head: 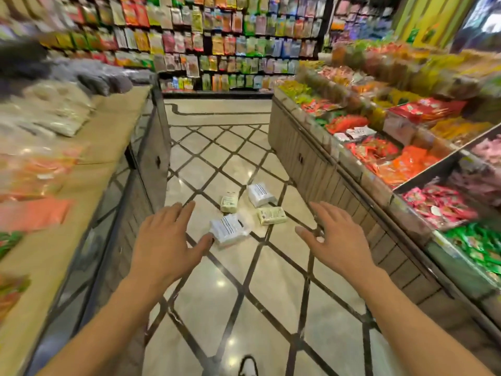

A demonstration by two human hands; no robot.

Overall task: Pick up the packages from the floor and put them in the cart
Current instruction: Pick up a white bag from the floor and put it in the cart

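Four soft plastic packages lie clustered on the glossy diamond-tiled floor: two white packs, two pale-green packs. Left hand and right hand hover above, fingers spread, holding nothing. Display bins hold bagged snacks.

Four packages lie on the floor of the aisle: two white ones with dark printed lines, the nearer white package and the farther white package, and two smaller pale yellow-green ones, the left pale package and the right pale package. Two hands reach out above the floor, the left hand and the right hand. One shoe tip shows at the bottom edge. Two display counters flank the aisle, the left counter and the right counter (their heaped snack bags are too many and too blurred to count).
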